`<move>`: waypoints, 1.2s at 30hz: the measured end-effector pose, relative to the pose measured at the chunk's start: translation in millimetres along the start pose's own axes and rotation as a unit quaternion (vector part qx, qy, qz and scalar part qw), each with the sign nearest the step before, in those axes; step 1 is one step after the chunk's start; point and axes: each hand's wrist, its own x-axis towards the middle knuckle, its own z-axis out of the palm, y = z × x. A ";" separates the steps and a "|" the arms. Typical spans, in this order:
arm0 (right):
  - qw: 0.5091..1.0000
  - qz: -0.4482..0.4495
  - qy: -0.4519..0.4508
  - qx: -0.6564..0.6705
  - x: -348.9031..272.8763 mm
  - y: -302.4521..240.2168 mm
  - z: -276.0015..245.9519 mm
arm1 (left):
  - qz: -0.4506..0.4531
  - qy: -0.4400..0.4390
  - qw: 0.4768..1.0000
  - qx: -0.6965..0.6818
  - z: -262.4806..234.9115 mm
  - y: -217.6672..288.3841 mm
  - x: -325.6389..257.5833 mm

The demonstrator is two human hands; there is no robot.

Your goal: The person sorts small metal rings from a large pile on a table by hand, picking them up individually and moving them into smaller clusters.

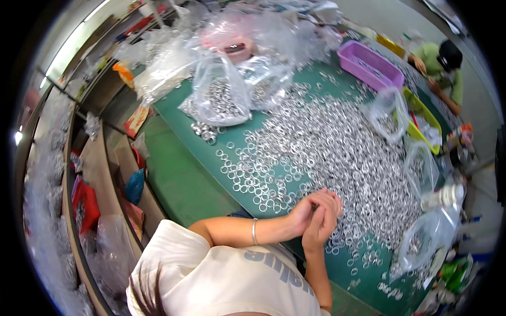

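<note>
We log the bench L to R, clock directions from frame centre.

Progress (our judgement): most work looks left. The loose heap of metal rings (337, 152) covers the green mat (179, 179) from centre out to 3 o'clock, unsorted. Some already sit bagged, so part is done; we can't give a share.

Hands, 6 o'clock: left hand (304, 210) and right hand (322, 221) are pressed together at the near edge of the heap, fingers curled in and closed. Something small and dark sits between them; we can't tell if it is a ring. A thin bracelet (254, 231) on the left wrist.

Packages, L to R:
- 9 o'clock: shelf w/ red packet (87, 203), blue bag (135, 185), clear bags lower down.
- 10–11 o'clock: flat red-yellow card packs (136, 121), print too small to read.
- 12 o'clock: clear bags of rings (221, 95), bulging, mouths open; pink tub (237, 50) behind, under plastic film.
- 1–2 o'clock: purple tray (371, 66), rectangular, then a yellow tray (421, 113) beside it.
- 3–4 o'clock: small clear bags (419, 245) w/ few rings each, along the mat's right edge.
- 2 o'clock, far: another person's hands (421, 66) at a separate heap, green sleeve.
</note>
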 end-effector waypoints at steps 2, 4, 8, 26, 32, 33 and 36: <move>1.000 -0.031 0.006 -0.002 1.6 -3.3 -0.3 | -0.034 -0.034 0.998 -0.041 -4.3 6.3 1.3; 0.993 0.013 0.066 0.097 2.0 -11.6 0.4 | 0.125 0.222 0.949 0.184 26.9 -4.0 -4.0; 0.968 0.097 0.093 0.212 0.0 -5.1 -7.5 | 0.176 0.166 0.950 0.197 48.8 38.2 -19.4; 0.884 0.331 0.038 0.327 -17.0 27.1 -6.3 | 0.773 0.055 0.532 0.340 237.2 271.9 -53.3; 0.922 0.323 0.055 0.209 -27.1 31.6 -4.7 | 0.810 0.115 0.402 0.411 232.7 271.3 -47.0; 0.928 0.317 0.055 0.187 -27.6 31.3 -1.5 | 0.800 0.116 0.389 0.443 230.9 267.8 -49.1; 0.947 0.303 0.000 0.103 -26.9 30.1 4.3 | 0.760 0.108 0.373 0.521 217.8 245.0 -59.1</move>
